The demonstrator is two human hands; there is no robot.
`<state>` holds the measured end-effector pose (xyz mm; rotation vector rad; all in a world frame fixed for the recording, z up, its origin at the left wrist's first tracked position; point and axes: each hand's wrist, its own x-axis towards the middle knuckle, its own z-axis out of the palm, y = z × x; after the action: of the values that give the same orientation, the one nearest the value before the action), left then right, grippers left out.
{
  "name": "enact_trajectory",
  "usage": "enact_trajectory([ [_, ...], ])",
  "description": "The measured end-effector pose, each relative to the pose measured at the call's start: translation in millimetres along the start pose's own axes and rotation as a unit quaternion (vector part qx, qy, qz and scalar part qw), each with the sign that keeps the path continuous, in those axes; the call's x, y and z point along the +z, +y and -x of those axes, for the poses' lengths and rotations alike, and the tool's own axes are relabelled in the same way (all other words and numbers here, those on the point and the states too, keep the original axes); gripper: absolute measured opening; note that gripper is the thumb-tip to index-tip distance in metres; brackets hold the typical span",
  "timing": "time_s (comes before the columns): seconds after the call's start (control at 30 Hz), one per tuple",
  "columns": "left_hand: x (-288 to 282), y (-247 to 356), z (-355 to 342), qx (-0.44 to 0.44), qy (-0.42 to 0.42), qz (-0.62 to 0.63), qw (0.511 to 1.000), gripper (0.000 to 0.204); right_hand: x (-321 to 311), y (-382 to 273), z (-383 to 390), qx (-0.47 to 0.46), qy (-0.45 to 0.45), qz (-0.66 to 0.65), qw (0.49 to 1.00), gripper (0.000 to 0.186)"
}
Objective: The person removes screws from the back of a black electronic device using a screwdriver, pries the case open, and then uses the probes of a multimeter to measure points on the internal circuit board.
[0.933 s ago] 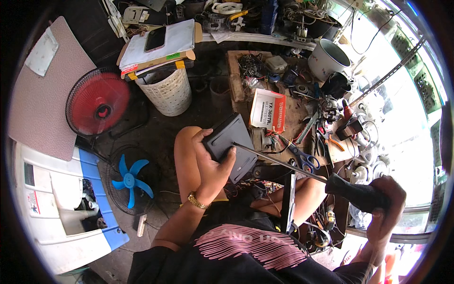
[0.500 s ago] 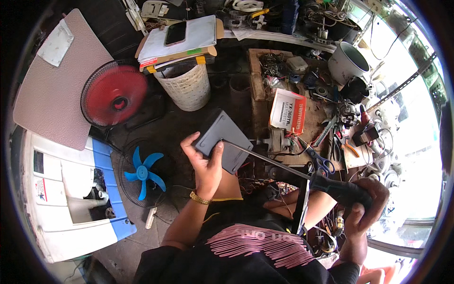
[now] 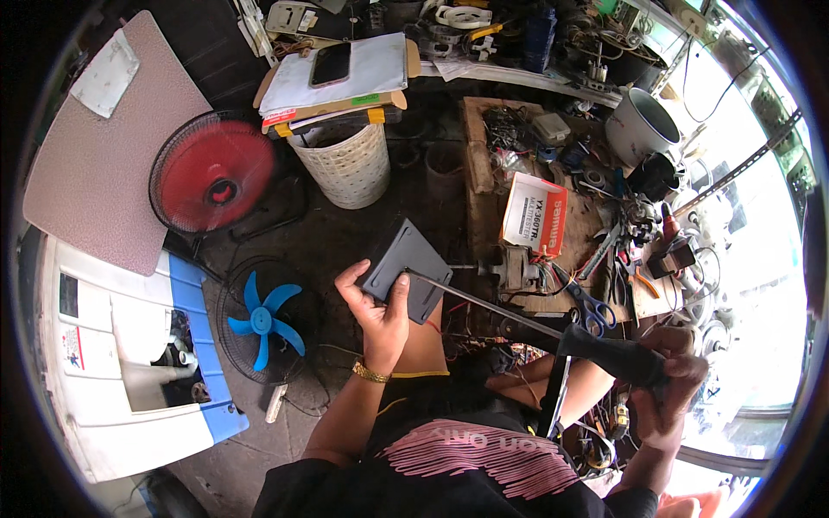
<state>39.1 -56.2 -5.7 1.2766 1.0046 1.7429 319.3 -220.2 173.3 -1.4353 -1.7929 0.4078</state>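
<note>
My left hand (image 3: pixel 381 326), with a gold bracelet at its wrist, grips a dark grey rectangular case (image 3: pixel 406 246) by its edge, thumb across the face turned toward me. A long screwdriver (image 3: pixel 609 353) with a thick black handle slants across from the right. Its tip meets the case beside my left thumb, where a recess seems to lie; the very end is hidden. My right hand (image 3: pixel 670 380) is closed round the butt of the handle. Under the shaft, the case is held above my lap, clear of the bench.
At right stands a wooden workbench (image 3: pixel 479 211) with a red-and-white box (image 3: pixel 535 211), blue-handled scissors (image 3: pixel 594 313), pliers and a grey pot (image 3: pixel 641 128). To the left are a blue-bladed fan (image 3: pixel 262 321), a red fan (image 3: pixel 216 177) and a white basket (image 3: pixel 345 168) under papers and a phone (image 3: pixel 332 65).
The fingers of my right hand have shifted round the screwdriver's handle. The case has tilted a little in my left hand, with the tip still against it. The whole view has moved slightly.
</note>
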Motion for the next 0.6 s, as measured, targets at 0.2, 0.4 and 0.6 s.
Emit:
enact_trajectory([
  [0.2,-8.3,-11.6,3.4,0.015,0.003,-0.011,1.0,0.055,25.9,-7.0,-11.7,0.134,0.087,-0.166,0.973,0.043],
  [0.4,-11.2,-9.9,5.6,0.037,0.005,-0.029,0.999,0.055,24.6,26.5,15.6,0.168,0.076,-0.09,0.979,0.041],
  [0.6,-23.8,-15.2,6.8,0.05,0.022,-0.028,0.998,0.052,33.5,3.6,14.6,0.164,0.085,-0.115,0.976,0.057],
])
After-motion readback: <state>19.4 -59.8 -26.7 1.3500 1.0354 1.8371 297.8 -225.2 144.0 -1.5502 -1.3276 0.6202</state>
